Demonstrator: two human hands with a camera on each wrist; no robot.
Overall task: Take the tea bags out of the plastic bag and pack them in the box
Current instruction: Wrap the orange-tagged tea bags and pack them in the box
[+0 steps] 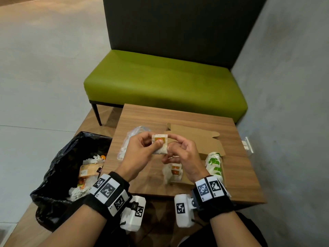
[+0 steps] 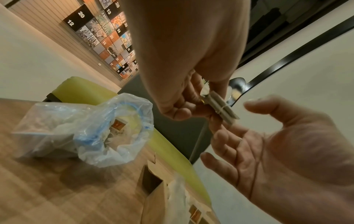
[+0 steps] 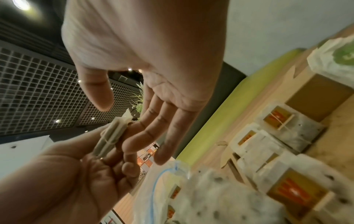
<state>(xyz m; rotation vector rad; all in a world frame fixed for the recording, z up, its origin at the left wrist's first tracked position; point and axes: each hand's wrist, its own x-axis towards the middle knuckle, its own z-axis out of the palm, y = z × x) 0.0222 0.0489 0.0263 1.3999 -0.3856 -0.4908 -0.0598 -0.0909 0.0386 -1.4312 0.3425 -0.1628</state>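
A small wooden table [image 1: 236, 177] with a walnut-like grain carries everything. An open brown cardboard box [image 1: 199, 138] lies on it, its flaps spread flat toward the far edge. Taking that box as the landmark: a clear plastic bag [image 1: 128, 141] with a blue seal strip lies crumpled just to its left, holding tea bags with orange tags. A row of green-labelled tea bags [image 1: 214, 164] stands in the box's right side, and a row of orange-labelled tea bags [image 1: 175, 171] stands at its near left side. Whether the orange row stands inside the box or on the table beside it cannot be told.
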